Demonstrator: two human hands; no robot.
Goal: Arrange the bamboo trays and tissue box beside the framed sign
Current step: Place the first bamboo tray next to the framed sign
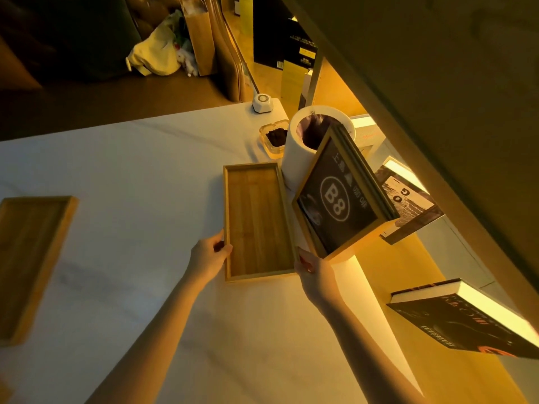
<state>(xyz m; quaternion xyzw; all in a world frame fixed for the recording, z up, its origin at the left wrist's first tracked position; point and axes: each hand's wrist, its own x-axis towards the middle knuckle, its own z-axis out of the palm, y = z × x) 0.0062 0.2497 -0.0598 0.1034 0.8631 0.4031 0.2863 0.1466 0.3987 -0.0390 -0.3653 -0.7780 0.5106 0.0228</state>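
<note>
A bamboo tray (256, 220) lies flat on the white table, right beside the framed sign (338, 196), a dark plate marked "B8" in a wooden frame that stands tilted. My left hand (210, 256) grips the tray's left rim near its front corner. My right hand (313, 269) holds the tray's front right corner, just below the sign. A second bamboo tray (29, 258) lies at the far left of the table, apart from both hands. No tissue box shows in this view.
Behind the sign stands a white cylindrical bin (303, 147) with a dark liner. A glass ashtray (274, 137) and a small white device (262, 102) sit near the table's far corner. Books (466, 319) lie on lit shelves at the right.
</note>
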